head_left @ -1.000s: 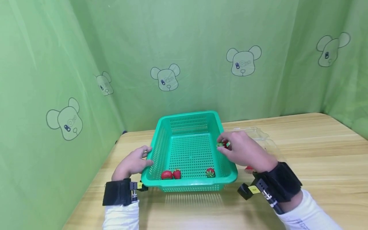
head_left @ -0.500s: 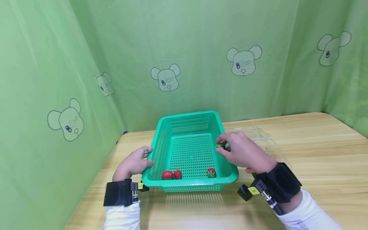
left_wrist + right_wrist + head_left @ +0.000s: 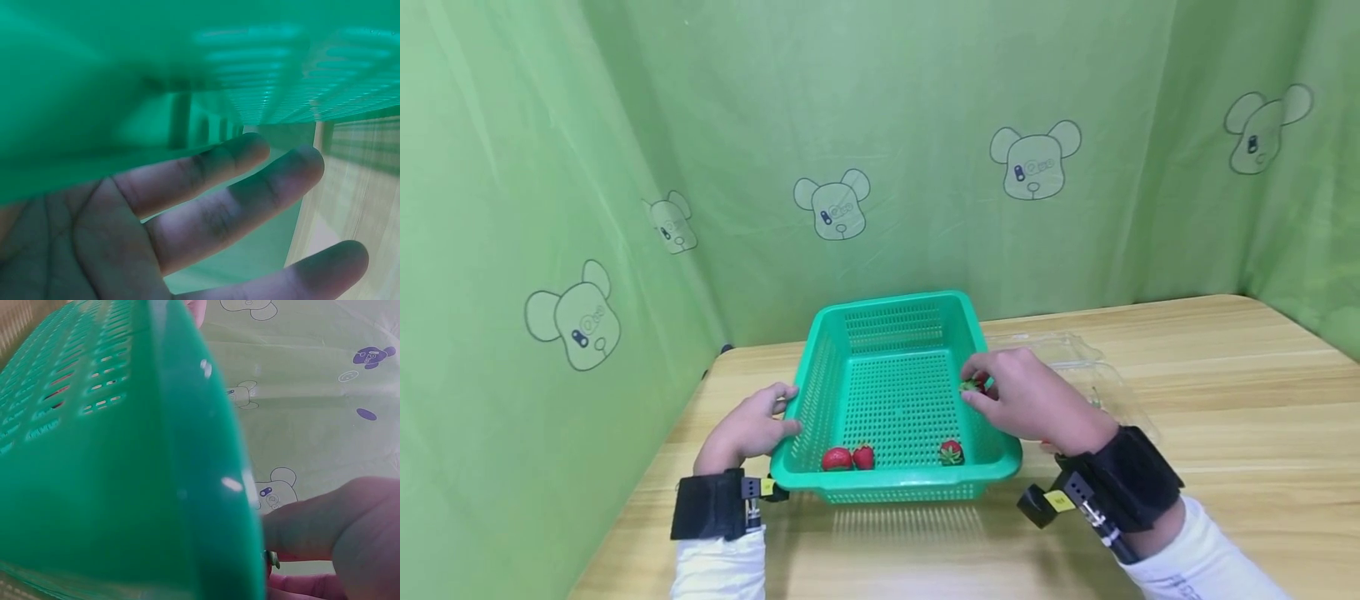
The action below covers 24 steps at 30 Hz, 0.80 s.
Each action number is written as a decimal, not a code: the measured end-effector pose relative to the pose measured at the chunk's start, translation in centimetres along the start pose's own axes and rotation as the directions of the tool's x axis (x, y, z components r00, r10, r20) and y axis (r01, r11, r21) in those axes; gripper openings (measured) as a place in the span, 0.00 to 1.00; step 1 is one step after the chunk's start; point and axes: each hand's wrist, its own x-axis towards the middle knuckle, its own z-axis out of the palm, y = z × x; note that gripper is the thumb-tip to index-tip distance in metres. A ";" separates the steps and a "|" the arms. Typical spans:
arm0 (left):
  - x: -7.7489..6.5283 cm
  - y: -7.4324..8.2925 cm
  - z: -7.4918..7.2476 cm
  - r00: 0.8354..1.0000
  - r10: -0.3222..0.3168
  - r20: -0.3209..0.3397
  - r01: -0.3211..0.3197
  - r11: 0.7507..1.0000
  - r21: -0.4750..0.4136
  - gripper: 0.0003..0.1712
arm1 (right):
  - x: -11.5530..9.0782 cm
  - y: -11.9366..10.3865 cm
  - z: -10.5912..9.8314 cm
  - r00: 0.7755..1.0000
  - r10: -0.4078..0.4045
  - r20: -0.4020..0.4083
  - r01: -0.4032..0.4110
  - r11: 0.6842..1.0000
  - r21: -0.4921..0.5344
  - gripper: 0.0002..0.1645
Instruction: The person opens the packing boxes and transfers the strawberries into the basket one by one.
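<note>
green plastic of a rectangular perforated basket (image 3: 895, 387) meets the left hand (image 3: 752, 427), its fingers nearly straight and slightly spread at the left rim. the right hand (image 3: 1026, 396), thumb and fingers curled, pinches a red strawberry with green leaves (image 3: 972, 386) over the basket's right side. three other red strawberries (image 3: 837, 458) lie inside, near the front (two side by side).

I have before me a light-brown, wood-grained table (image 3: 1247, 433); on it stand a green, rectangular, perforated plastic basket (image 3: 898, 400) and, to its right, a clear plastic container (image 3: 1108, 385), partly hidden.
</note>
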 end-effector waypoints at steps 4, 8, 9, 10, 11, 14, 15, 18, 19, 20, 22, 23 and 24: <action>0.0 0.0 0.0 1.000 -0.002 -0.003 0.002 1.000 -0.001 0.30 | -0.1 -0.1 0.0 1.000 0.006 0.003 -0.006 1.000 0.003 0.09; 0.0 0.0 0.0 1.000 -0.003 -0.002 0.003 1.000 0.001 0.30 | 0.0 -0.1 0.1 1.000 -0.002 -0.004 0.002 1.000 0.001 0.10; -0.1 0.0 0.0 1.000 -0.003 -0.001 0.003 1.000 0.000 0.30 | 0.0 -0.1 0.1 1.000 -0.003 -0.005 0.003 1.000 0.001 0.10; -0.1 0.0 0.0 1.000 -0.005 -0.001 0.005 1.000 -0.003 0.31 | 0.0 -0.1 0.1 1.000 -0.004 -0.007 0.004 1.000 -0.001 0.10; -0.1 0.0 0.0 1.000 0.001 0.003 -0.001 1.000 0.000 0.31 | 0.0 -0.1 0.1 1.000 -0.006 -0.010 0.006 1.000 -0.002 0.09; -0.1 0.1 0.0 1.000 -0.006 0.000 0.006 1.000 -0.013 0.30 | 0.1 -0.2 0.0 1.000 0.000 -0.010 0.001 1.000 0.002 0.09; -0.1 0.1 0.0 1.000 -0.003 0.003 0.003 1.000 -0.014 0.30 | 0.0 -0.2 0.0 1.000 0.005 -0.007 -0.004 1.000 0.009 0.09; 0.0 0.0 0.0 1.000 -0.005 0.002 0.005 1.000 -0.022 0.30 | 0.0 -0.2 0.0 1.000 0.021 -0.001 -0.021 0.999 0.027 0.09; 0.1 0.0 0.0 1.000 -0.004 0.004 0.004 1.000 -0.022 0.30 | -0.1 -0.2 0.0 1.000 0.024 -0.001 -0.024 0.999 0.030 0.09; 0.1 0.0 0.0 1.000 -0.005 0.004 0.005 1.000 -0.022 0.30 | -0.1 -0.2 -0.1 1.000 0.027 -0.001 -0.027 0.999 0.031 0.09; 0.1 0.0 0.0 1.000 -0.004 0.002 0.004 1.000 -0.021 0.31 | -0.1 -0.2 -0.2 1.000 0.030 -0.002 -0.030 0.999 0.029 0.09; 0.0 0.1 0.0 1.000 -0.003 0.002 0.003 1.000 -0.022 0.30 | -0.1 -0.2 -0.2 0.999 0.032 -0.006 -0.032 0.999 0.023 0.09; 0.0 0.1 -0.1 1.000 -0.005 0.002 0.005 1.000 -0.025 0.31 | -0.1 -0.2 -0.2 0.999 0.036 -0.006 -0.036 0.999 0.024 0.09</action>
